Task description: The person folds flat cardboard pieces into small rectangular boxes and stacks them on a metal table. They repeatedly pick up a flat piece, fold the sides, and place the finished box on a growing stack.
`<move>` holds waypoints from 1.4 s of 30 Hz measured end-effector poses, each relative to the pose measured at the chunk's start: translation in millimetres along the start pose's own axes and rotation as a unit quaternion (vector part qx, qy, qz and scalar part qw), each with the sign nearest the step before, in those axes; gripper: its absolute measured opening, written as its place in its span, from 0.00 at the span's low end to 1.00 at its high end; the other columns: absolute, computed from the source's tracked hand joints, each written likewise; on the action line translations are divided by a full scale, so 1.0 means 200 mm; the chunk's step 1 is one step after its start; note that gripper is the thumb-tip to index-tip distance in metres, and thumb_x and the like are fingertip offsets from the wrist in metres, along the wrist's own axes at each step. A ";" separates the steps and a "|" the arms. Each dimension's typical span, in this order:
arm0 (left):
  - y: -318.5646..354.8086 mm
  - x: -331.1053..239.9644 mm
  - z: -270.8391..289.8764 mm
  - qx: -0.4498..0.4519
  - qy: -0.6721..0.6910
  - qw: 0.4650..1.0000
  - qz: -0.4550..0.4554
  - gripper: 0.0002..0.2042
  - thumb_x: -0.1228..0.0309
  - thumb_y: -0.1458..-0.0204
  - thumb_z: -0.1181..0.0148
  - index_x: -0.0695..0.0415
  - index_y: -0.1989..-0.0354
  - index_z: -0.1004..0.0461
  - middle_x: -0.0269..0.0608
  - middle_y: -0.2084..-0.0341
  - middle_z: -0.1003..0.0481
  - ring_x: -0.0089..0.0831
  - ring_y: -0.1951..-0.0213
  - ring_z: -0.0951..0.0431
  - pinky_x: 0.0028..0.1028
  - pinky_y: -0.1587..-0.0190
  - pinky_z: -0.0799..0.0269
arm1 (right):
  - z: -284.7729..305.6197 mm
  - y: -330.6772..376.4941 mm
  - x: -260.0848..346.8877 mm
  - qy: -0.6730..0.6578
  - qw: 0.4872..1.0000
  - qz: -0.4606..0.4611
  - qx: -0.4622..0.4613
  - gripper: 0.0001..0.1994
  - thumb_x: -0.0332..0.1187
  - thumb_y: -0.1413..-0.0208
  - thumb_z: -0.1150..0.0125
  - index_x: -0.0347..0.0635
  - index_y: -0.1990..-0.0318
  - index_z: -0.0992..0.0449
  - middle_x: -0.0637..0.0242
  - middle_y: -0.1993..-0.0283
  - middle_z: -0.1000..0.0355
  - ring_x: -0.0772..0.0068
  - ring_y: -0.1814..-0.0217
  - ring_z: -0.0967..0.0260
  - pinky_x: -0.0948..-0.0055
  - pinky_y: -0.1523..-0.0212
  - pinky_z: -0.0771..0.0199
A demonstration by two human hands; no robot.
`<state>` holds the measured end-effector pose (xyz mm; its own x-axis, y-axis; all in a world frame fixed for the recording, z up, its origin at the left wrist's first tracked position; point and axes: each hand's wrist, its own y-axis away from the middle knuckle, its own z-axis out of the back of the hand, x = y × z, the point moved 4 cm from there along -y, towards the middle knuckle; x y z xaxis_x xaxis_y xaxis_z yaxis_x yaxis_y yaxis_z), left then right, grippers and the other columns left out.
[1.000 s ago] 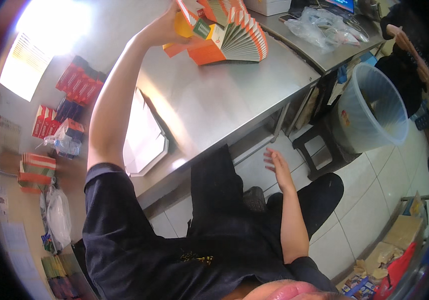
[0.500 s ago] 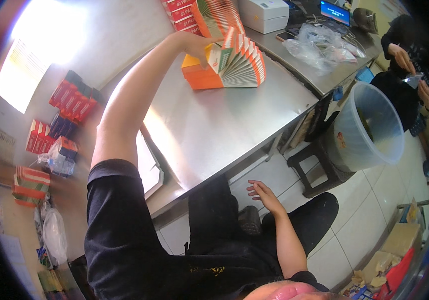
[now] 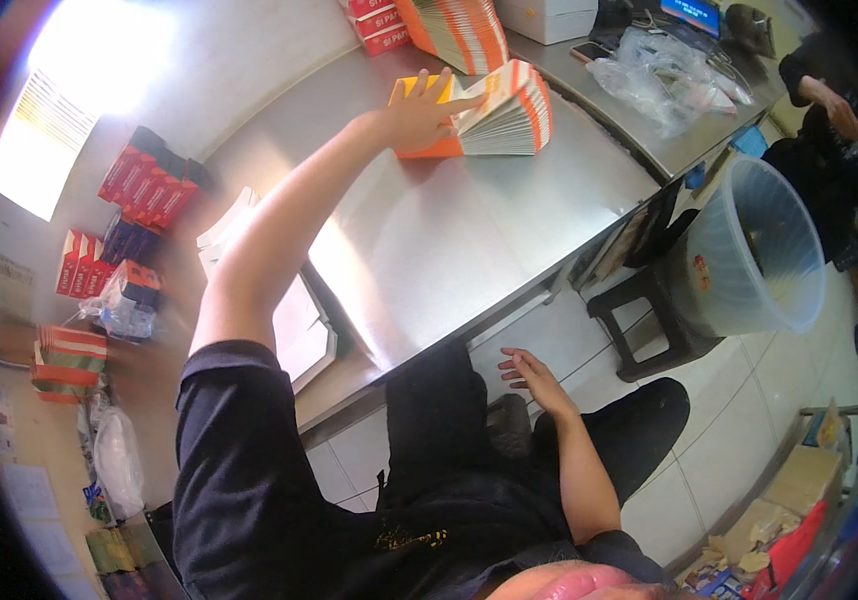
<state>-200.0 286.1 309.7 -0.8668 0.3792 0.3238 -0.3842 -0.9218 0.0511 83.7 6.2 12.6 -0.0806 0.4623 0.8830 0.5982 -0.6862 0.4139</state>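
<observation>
My left hand (image 3: 421, 112) reaches across the metal table. Its fingers are spread over the near face of an orange and yellow block (image 3: 429, 150), the left end of a row of flat folded cartons. One fingertip touches the fanned orange-and-white cartons (image 3: 517, 112) to its right. The hand covers part of the block. My right hand (image 3: 531, 376) hangs over the floor by my thigh, fingers apart and holding nothing. Behind the row stands a second fanned stack of orange cartons (image 3: 454, 35).
White flat card pieces (image 3: 301, 335) lie under my left forearm. Red boxes (image 3: 147, 180) stand along the left wall. A clear plastic bag (image 3: 649, 80) lies on the far counter. A translucent bucket (image 3: 749, 260) sits on a dark stool (image 3: 649, 330). Another person's hands (image 3: 844, 120) show at right.
My left hand has come from the back of the carton row to its near face, fingers now spread. The fanned cartons stand closer together. The whole view has shifted slightly.
</observation>
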 end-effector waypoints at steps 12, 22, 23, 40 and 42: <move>0.04 -0.18 0.18 -0.007 0.077 0.996 0.051 0.32 0.57 0.43 0.44 0.17 0.29 0.42 0.54 0.26 0.52 0.60 0.26 0.52 0.59 0.31 0.47 | 0.03 0.04 0.02 -0.015 1.000 0.003 -0.023 0.30 0.58 0.29 0.58 0.46 0.33 0.33 0.60 0.44 0.26 0.67 0.46 0.28 0.66 0.45 0.28; 0.91 0.01 0.29 -0.139 0.232 0.952 0.141 0.32 0.53 0.44 0.35 0.46 0.31 0.37 0.53 0.37 0.34 0.49 0.35 0.33 0.43 0.33 0.37 | 0.10 0.14 0.03 0.004 0.997 0.035 -0.073 0.27 0.54 0.30 0.52 0.45 0.34 0.31 0.59 0.45 0.25 0.67 0.48 0.26 0.67 0.47 0.27; 1.06 -0.01 0.30 -0.072 0.294 0.935 0.185 0.32 0.53 0.44 0.34 0.47 0.32 0.37 0.54 0.39 0.33 0.48 0.36 0.32 0.43 0.34 0.36 | 0.12 0.14 0.02 0.011 0.996 0.036 -0.084 0.27 0.54 0.30 0.51 0.45 0.35 0.30 0.58 0.45 0.25 0.67 0.48 0.26 0.67 0.47 0.27; 1.98 -0.25 0.08 0.061 0.305 0.919 0.243 0.31 0.53 0.56 0.25 0.46 0.42 0.25 0.46 0.36 0.31 0.45 0.33 0.35 0.41 0.31 0.40 | -0.04 0.10 0.09 0.038 0.998 0.010 -0.038 0.25 0.51 0.30 0.50 0.44 0.35 0.30 0.57 0.44 0.25 0.65 0.47 0.26 0.65 0.46 0.26; 1.99 -0.22 0.06 0.067 0.319 0.915 0.236 0.28 0.53 0.54 0.26 0.47 0.43 0.23 0.48 0.35 0.32 0.46 0.32 0.36 0.40 0.30 0.42 | -0.02 0.12 0.08 0.036 0.998 0.007 -0.044 0.25 0.51 0.30 0.50 0.43 0.35 0.30 0.57 0.44 0.25 0.65 0.47 0.26 0.65 0.46 0.26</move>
<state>-311.5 -98.0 327.3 -0.9518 -0.1327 -0.2765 0.0854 -0.9806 0.1767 92.5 -4.6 37.9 -0.1313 0.4135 0.9010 0.5277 -0.7402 0.4166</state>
